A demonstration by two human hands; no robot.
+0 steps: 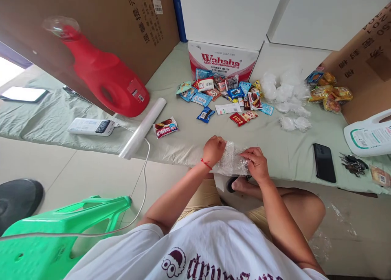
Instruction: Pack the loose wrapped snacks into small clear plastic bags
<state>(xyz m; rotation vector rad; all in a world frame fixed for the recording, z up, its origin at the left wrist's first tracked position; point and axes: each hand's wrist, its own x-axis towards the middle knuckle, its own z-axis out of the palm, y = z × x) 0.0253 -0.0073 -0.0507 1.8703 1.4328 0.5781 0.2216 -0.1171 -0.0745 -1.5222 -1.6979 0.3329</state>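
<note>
A crumpled clear plastic bag [231, 159] lies at the front edge of the cloth-covered surface, between my two hands. My left hand [214, 150], with a red string at its wrist, has its fingers curled closed on the bag's left side. On the right side, my right hand [255, 162] pinches the plastic between thumb and fingers. Beyond them a pile of small wrapped snacks [220, 88] is spread out, with a red snack packet [237, 119] nearest. To the left lie a single snack packet [165, 127] and a roll of clear plastic bags [143, 128].
Bunched clear bags [285, 88] and yellow-wrapped snacks [330, 88] sit at the back right. A black phone [324, 162], keys [353, 164] and a white jug [369, 133] are rightward. Leftward are a red bottle [106, 76], a power bank [91, 126] with its cable, and a green stool [61, 227].
</note>
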